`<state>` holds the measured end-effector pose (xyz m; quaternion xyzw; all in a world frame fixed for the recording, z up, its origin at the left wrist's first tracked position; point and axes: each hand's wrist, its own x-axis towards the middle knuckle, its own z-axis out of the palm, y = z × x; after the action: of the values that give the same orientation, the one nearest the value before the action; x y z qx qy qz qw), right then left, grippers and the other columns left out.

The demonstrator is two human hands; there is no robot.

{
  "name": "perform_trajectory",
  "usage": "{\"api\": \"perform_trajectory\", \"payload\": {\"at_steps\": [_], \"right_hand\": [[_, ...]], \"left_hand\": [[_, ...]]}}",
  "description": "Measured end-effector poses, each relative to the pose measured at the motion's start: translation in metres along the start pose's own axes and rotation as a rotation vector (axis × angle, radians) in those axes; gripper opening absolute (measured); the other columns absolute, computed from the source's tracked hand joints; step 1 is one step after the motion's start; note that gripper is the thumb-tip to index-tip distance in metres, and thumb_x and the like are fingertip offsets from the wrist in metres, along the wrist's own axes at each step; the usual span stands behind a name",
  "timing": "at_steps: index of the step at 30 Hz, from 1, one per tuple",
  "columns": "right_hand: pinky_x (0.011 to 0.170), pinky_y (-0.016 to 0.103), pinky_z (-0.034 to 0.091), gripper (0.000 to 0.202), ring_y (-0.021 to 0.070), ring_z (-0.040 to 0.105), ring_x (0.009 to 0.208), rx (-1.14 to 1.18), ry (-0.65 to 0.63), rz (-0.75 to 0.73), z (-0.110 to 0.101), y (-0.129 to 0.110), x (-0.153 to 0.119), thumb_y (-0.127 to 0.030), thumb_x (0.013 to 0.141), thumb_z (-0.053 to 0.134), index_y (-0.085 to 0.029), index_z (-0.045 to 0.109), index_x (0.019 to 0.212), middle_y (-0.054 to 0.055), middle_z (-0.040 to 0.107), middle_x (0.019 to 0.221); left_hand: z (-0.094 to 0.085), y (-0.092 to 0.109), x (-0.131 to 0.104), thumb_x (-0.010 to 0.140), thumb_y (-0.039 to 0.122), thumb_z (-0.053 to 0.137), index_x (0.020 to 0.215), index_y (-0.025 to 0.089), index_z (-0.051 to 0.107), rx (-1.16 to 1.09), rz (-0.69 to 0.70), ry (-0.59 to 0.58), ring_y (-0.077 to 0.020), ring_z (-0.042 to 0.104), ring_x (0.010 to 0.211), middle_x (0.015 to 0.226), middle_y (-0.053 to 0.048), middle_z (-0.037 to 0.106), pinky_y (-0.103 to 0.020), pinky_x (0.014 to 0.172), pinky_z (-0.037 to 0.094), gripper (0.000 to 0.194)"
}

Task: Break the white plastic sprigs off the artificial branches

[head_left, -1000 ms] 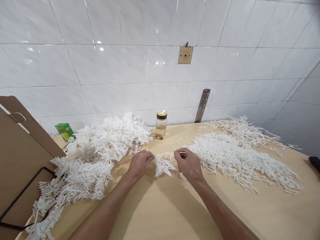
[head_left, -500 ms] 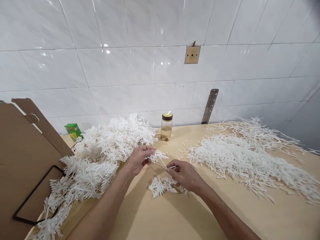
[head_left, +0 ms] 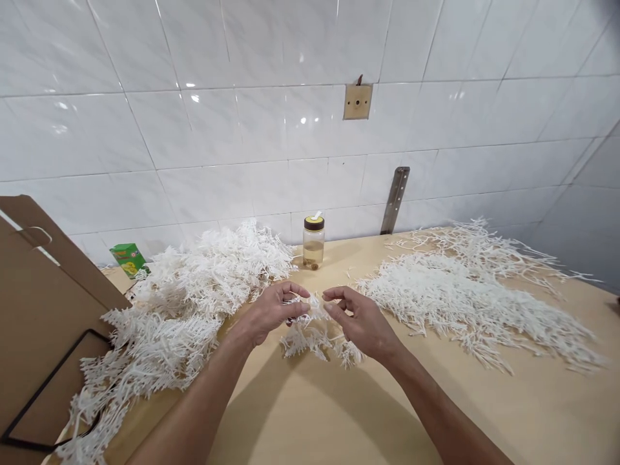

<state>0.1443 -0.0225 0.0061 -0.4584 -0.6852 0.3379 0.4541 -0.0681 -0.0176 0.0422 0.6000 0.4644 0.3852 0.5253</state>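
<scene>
White tiles (head_left: pixel 227 129) are rising behind the tabletop (head_left: pixel 484 407). I am seeing a clump (head_left: pixel 304 342) of strands lying between and below the left hand (head_left: pixel 270 314) and right hand (head_left: pixel 367 323). On both, thumb and forefinger are standing apart; whether the left's other fingers are gripping strands, I cannot tell. A left heap (head_left: pixel 213 274) and right heap (head_left: pixel 465 297) are flanking them; a jar (head_left: pixel 314 244) is standing beyond.

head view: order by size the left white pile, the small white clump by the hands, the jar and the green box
1. Left white pile
2. Small white clump, partly hidden
3. Jar
4. Green box, only slightly smaller than the jar
</scene>
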Motion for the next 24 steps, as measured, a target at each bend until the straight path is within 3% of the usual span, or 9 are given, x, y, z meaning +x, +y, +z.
{"api": "perform_trajectory", "payload": {"at_steps": [3,6,9,12,16,19,21,24], "right_hand": [[0.068,0.030,0.051,0.035,0.0164,0.062,0.076,-0.006,-0.119,-0.026,0.004,0.002,0.000,-0.043,0.085,0.058,-0.019,0.067,0.110,0.008,0.069,0.105],[0.071,0.029,0.049,0.030,0.0156,0.061,0.075,0.063,-0.175,-0.014,0.005,0.003,0.001,-0.041,0.083,0.063,-0.018,0.068,0.101,0.005,0.069,0.091],[0.055,0.024,0.043,0.026,0.0105,0.052,0.059,0.177,-0.151,0.090,0.007,0.004,0.001,-0.044,0.080,0.067,-0.018,0.065,0.084,0.000,0.061,0.072],[0.042,0.021,0.032,0.029,0.0059,0.037,0.044,0.290,-0.175,0.178,0.013,0.006,0.000,-0.046,0.079,0.068,-0.019,0.058,0.075,-0.005,0.050,0.062],[0.038,0.021,0.030,0.034,0.0051,0.035,0.040,0.383,-0.064,0.206,0.024,0.009,0.000,-0.048,0.077,0.070,-0.018,0.056,0.071,-0.006,0.046,0.058],[0.039,0.021,0.032,0.035,0.0056,0.036,0.041,0.415,0.062,0.204,0.029,0.012,0.001,-0.050,0.076,0.071,-0.017,0.058,0.071,-0.006,0.044,0.055],[0.039,0.021,0.032,0.036,0.0057,0.036,0.041,0.430,0.097,0.190,0.031,0.014,0.001,-0.051,0.075,0.071,-0.016,0.060,0.072,-0.006,0.045,0.056],[0.039,0.021,0.030,0.038,0.0055,0.036,0.041,0.427,0.108,0.176,0.033,0.016,0.000,-0.052,0.075,0.071,-0.016,0.061,0.072,-0.004,0.048,0.056]], "left_hand": [[0.003,0.003,-0.003,0.065,0.033,0.080,0.094,0.019,0.070,0.056,0.032,-0.100,-0.0163,0.058,0.080,0.090,-0.005,0.064,-0.025,0.067,0.042,0.033],[0.003,0.007,-0.006,0.067,0.029,0.080,0.098,0.020,0.069,0.073,0.040,-0.145,-0.0155,0.058,0.081,0.090,-0.004,0.064,-0.024,0.067,0.043,0.034],[0.002,0.008,-0.004,0.069,0.032,0.081,0.103,0.020,0.067,-0.065,-0.009,-0.059,-0.0109,0.054,0.068,0.082,-0.002,0.062,-0.022,0.059,0.042,0.038],[0.003,0.006,0.001,0.072,0.040,0.079,0.100,0.017,0.066,-0.372,-0.063,0.056,-0.0081,0.051,0.057,0.080,-0.002,0.061,-0.023,0.053,0.043,0.038],[0.011,-0.001,0.006,0.079,0.049,0.070,0.104,0.016,0.064,-0.662,0.001,0.114,-0.0150,0.060,0.070,0.084,-0.005,0.063,-0.030,0.067,0.052,0.042],[0.023,-0.008,0.006,0.074,0.048,0.076,0.112,0.017,0.061,-0.536,0.067,0.252,-0.0176,0.061,0.085,0.093,-0.006,0.063,-0.030,0.074,0.050,0.051],[0.030,-0.014,0.006,0.067,0.046,0.081,0.109,0.016,0.062,-0.350,0.022,0.325,-0.0179,0.060,0.086,0.095,-0.006,0.063,-0.028,0.072,0.047,0.055],[0.038,-0.020,0.005,0.064,0.048,0.081,0.087,0.014,0.065,-0.182,0.012,0.242,-0.0161,0.056,0.075,0.081,-0.004,0.062,-0.028,0.068,0.043,0.045]]}}
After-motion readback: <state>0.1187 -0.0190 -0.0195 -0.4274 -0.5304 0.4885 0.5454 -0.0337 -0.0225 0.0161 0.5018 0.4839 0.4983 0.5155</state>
